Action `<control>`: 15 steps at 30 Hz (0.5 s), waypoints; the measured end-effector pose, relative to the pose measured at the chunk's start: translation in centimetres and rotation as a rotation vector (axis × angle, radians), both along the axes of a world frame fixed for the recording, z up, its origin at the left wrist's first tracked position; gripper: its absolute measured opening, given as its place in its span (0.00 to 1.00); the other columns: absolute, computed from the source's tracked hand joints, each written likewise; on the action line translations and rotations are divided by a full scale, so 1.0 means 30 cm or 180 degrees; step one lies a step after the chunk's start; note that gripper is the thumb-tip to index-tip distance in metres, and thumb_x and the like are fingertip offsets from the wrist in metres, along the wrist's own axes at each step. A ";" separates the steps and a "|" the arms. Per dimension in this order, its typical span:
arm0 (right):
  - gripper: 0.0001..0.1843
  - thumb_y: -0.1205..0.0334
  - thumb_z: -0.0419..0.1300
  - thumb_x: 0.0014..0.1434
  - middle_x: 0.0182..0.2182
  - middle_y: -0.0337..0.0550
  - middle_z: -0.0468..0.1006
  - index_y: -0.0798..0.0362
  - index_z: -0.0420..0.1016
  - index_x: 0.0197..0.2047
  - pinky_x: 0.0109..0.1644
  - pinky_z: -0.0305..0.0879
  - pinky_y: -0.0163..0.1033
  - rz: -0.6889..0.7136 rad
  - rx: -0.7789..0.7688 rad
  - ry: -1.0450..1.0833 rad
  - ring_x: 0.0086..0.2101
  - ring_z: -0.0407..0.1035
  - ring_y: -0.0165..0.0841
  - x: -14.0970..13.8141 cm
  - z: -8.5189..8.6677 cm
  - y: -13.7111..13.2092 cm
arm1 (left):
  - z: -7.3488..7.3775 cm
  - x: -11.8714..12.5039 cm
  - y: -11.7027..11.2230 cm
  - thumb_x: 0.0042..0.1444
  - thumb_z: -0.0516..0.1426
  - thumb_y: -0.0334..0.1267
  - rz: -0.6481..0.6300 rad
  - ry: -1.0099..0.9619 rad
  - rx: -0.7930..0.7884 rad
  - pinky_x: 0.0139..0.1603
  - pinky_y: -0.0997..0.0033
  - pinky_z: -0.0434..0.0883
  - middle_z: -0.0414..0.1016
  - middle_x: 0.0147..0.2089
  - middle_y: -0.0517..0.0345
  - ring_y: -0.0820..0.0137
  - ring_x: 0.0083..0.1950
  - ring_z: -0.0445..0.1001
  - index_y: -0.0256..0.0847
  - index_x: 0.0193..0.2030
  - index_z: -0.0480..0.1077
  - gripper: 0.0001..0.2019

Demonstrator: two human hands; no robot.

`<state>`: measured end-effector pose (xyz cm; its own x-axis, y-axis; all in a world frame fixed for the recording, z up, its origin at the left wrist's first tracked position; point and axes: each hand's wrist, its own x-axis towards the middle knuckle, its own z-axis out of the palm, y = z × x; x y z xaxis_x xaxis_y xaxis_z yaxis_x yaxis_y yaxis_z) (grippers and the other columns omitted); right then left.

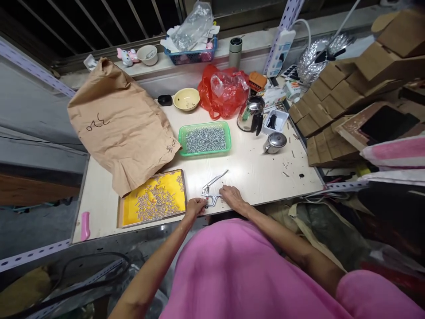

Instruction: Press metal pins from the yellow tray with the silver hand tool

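A metal lever tool (212,198) with a long raised handle and a curved lower frame lies at the table's front edge, between my hands. At its left side my left hand (196,207) is closed in a pinch, its fingertips against the tool; anything small in them is hidden. My right hand (233,197) has its fingers curled down at the right end of the frame; what they hold cannot be made out. Close by on the left, a yellow-lined tray (129,216) bears many small metal pins. Beyond the tool, a green basket (181,141) is filled with small silvery metal pieces.
A large brown paper bag (122,119) leans over the tray's back. Behind the basket are a cream bowl (186,99) and red plastic bags (223,91). A kettle (250,114) and lidded metal pot (275,142) stand right. Cardboard boxes (338,97) pile beyond; a pink handle (85,225) lies left.
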<state>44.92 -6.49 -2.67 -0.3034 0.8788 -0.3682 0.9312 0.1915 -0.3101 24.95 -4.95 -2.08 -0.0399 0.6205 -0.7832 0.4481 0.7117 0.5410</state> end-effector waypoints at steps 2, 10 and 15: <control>0.08 0.66 0.54 0.65 0.45 0.47 0.73 0.52 0.72 0.46 0.44 0.59 0.38 -0.0013 0.0035 0.0017 0.45 0.68 0.36 0.001 -0.006 -0.005 | -0.001 0.007 0.000 0.46 0.63 0.42 0.0025 -0.0025 -0.0079 0.18 0.80 0.59 0.63 0.14 0.67 0.80 0.15 0.60 0.36 0.27 0.69 0.11; 0.08 0.65 0.55 0.65 0.45 0.48 0.73 0.51 0.72 0.47 0.43 0.60 0.38 -0.0037 0.0105 0.0066 0.44 0.68 0.36 0.003 -0.020 -0.015 | 0.021 0.033 0.038 0.46 0.63 0.38 0.0034 0.0085 -0.0453 0.17 0.79 0.57 0.62 0.12 0.67 0.80 0.14 0.57 0.37 0.24 0.67 0.10; 0.09 0.66 0.52 0.67 0.44 0.48 0.73 0.52 0.72 0.46 0.43 0.59 0.37 -0.0018 0.0203 0.0032 0.43 0.67 0.35 0.003 -0.033 -0.022 | 0.031 0.035 0.074 0.48 0.61 0.35 -0.0443 0.0135 -0.0546 0.18 0.78 0.56 0.61 0.12 0.66 0.79 0.14 0.56 0.38 0.19 0.65 0.11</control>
